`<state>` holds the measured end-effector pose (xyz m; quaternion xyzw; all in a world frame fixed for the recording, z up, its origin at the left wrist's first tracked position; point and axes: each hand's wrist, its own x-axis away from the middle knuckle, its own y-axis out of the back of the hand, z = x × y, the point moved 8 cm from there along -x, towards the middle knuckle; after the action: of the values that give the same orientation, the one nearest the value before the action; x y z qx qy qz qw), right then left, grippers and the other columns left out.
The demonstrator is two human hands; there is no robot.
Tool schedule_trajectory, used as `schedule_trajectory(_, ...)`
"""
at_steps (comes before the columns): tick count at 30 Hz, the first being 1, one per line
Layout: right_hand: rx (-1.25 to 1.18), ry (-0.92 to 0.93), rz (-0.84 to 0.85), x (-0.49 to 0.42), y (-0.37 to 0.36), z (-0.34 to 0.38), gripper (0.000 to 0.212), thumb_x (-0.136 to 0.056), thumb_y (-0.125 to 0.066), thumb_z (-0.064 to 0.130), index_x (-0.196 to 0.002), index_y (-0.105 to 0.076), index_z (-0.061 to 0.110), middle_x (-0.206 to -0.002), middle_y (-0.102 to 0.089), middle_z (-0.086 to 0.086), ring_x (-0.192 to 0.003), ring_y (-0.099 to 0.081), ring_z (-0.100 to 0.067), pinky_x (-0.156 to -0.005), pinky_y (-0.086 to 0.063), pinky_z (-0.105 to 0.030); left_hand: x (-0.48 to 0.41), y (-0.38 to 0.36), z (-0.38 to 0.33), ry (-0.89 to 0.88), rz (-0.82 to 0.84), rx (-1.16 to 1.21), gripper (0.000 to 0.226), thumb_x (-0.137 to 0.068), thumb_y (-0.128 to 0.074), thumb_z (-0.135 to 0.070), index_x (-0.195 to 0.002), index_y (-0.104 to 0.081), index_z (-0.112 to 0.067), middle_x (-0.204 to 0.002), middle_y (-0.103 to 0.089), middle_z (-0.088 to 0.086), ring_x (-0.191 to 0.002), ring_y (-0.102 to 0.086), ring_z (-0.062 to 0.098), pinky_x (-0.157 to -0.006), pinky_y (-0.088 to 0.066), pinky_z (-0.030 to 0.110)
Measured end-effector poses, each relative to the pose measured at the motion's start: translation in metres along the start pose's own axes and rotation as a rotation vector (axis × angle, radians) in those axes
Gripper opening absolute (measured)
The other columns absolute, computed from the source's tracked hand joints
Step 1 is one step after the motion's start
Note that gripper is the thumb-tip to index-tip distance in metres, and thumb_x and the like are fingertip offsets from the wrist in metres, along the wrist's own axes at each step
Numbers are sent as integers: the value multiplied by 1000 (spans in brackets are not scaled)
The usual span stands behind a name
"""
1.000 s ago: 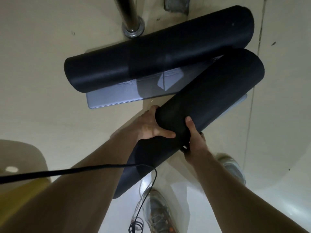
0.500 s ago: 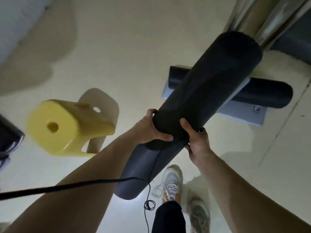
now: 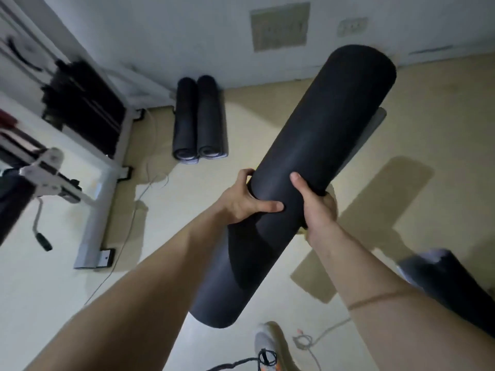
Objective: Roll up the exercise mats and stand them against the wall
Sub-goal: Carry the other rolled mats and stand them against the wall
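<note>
Both hands are carrying the rolled dark grey foam exercise mat (image 3: 321, 135) clear of the cream floor (image 3: 434, 111), in front of the person and well apart from the pale wall (image 3: 187, 36). The left hand (image 3: 241, 202) and the right hand (image 3: 317, 210) are sitting side by side near the middle of the roll. The fingers (image 3: 246, 174) are wrapping round it from opposite sides, with the thumbs lying across the upper face, and both hands are holding the mat and nothing else. The long axis is running diagonally: the near end is pointing down and left towards the person's legs, and the far end is pointing up and right towards the wall. For a sound carry, the hands should be pressing inward so that the layers are not slackening. A grey flap (image 3: 376, 124) beside the far part is probably the loose outer edge, so it is calling for watching. For standing, the roll is likely needing tipping until the axis is vertical, with the lower end going down first just beside the two rolled dark mats (image 3: 199, 121) at the foot of the wall. Whether those two are upright or lying cannot be told. The white-framed gym machine (image 3: 93, 199) is standing to the left of that spot.
</note>
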<state>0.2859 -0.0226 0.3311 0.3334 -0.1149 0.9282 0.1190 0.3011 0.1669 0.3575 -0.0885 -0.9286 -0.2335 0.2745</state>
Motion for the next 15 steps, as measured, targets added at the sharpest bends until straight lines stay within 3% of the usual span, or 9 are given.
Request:
schedule_trajectory(4,148,-14,91,0,-123,22,84,-50,-93,63,-118,-67,22,-113,-76,4,-98,-74,-24,-88,-62,-42,11,110,30,41,-151,148,119,-39,-93,-65,-137,-32,-36,-125,-65,-5,-111,-67,19,-102,-53,42)
schedule_trajectory(8,229,3,150,-13,-216,36,74,-64,-93,52,-122,-65,16,-111,-76,1,-93,-75,-22,-83,-62,-38,1,187,54,78,-250,257,117,-37,-94,-67,-133,-36,-37,-124,-64,-10,-111,-67,18,-100,-54,41)
schedule_trajectory(15,292,28,178,-87,-315,59,83,-66,-86,64,-134,-59,25,-124,-69,3,-105,-69,-26,-96,-59,-47,-82,262,61,95,-321,349,114,-37,-96,-67,-132,-42,-36,-122,-68,-9,-107,-70,17,-100,-55,41)
